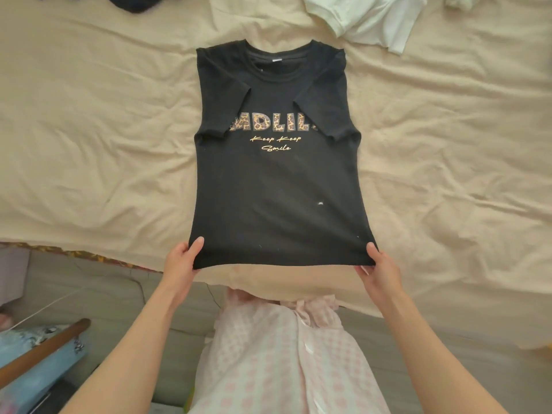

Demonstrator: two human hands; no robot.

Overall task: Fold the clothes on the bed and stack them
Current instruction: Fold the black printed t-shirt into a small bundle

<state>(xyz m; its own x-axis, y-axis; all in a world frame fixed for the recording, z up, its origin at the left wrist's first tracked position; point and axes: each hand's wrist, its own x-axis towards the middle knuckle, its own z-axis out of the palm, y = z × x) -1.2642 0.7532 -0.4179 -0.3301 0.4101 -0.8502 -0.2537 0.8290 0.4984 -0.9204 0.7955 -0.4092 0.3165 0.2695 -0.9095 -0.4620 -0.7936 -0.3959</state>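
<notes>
A black T-shirt [277, 180] lies face up in the middle of the bed [89, 144], which is covered with a wrinkled beige sheet. Both short sleeves are folded inward over the chest, partly covering the leopard-print letters, and the collar points away from the person. The left hand [180, 261] pinches the shirt's lower left corner, thumb on top of the cloth and fingers tucked under it. The right hand [378, 270] pinches the lower right corner the same way, thumb on top. The hem between the two hands is lifted slightly off the sheet and pulled straight.

Beyond the shirt's collar, to its right, a crumpled white garment [370, 19] sits on the sheet. To the collar's left, at the far edge, part of a dark garment [134, 3] shows. Below the shirt's hem, the person's pink checked clothing [283, 354] fills the near view.
</notes>
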